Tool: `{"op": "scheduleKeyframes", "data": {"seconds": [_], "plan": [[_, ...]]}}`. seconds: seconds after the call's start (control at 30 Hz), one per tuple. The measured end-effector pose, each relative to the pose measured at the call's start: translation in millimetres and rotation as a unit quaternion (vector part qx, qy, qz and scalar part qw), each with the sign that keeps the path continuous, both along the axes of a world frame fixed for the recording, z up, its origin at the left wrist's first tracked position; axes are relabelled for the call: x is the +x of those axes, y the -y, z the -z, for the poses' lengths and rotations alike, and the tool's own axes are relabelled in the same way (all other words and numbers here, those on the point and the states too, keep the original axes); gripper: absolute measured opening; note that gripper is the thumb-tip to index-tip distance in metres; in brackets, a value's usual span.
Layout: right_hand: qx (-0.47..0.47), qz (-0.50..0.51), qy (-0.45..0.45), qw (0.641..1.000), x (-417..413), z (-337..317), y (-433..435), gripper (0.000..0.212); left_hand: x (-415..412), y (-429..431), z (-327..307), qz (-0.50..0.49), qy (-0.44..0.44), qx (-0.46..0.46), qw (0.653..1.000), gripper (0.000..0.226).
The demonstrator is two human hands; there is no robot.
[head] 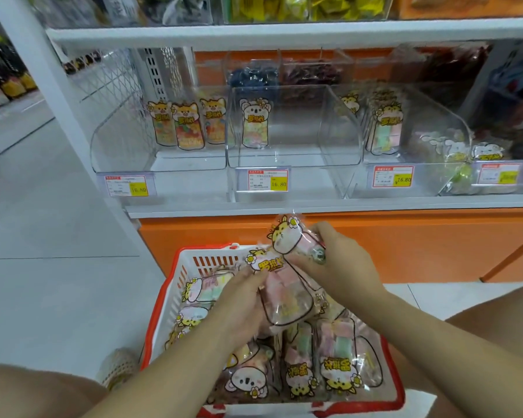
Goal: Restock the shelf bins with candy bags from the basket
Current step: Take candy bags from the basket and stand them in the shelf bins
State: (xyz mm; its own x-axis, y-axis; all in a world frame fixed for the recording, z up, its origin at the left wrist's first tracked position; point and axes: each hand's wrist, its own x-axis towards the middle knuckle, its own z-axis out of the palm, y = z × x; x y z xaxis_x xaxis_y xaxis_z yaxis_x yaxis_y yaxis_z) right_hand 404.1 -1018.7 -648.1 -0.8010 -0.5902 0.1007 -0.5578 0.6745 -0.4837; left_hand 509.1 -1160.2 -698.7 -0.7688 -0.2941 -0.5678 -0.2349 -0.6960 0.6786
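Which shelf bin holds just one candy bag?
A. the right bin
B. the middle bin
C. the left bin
B: the middle bin has a single bag standing at its back left, while the left bin shows three and the right bin several.

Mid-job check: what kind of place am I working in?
Probably a shop's snack aisle: clear shelf bins sit behind price tags reading 16.80, and a shopping basket on the floor holds packaged candy bags.
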Motion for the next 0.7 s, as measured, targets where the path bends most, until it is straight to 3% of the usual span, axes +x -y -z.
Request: {"op": "scheduleKeyframes", "data": {"seconds": [0.1,0.2,0.3,0.43,0.5,0.7], "plan": [[0.010,0.014,-0.009,1.000,4,-5,-2,0.046,0,2,-9,-0.011,-0.007,0.012,1.000,0.061],[0.037,-0.041,0.012,0.998,7,-10,-2,0.044,-5,3,-12,-0.025,-0.011,-0.011,1.000,0.057],[0.064,-0.115,0.039,0.991,16,-12,2,0.050,-11,-1,-26,-0.009,-0.038,-0.053,0.998,0.033],[0.022,-0.145,0.083,0.986,14,-16,4,0.050,-16,-2,-38,-0.026,-0.054,-0.089,0.994,0.058],[-0.013,-0.158,0.081,0.984,6,-20,1,0.043,-15,-2,-38,0.015,-0.091,-0.105,0.990,0.073],[-0.048,-0.154,0.057,0.985,-14,-31,-9,0.049,-21,-16,-34,0.035,-0.140,-0.179,0.973,0.054]]}}
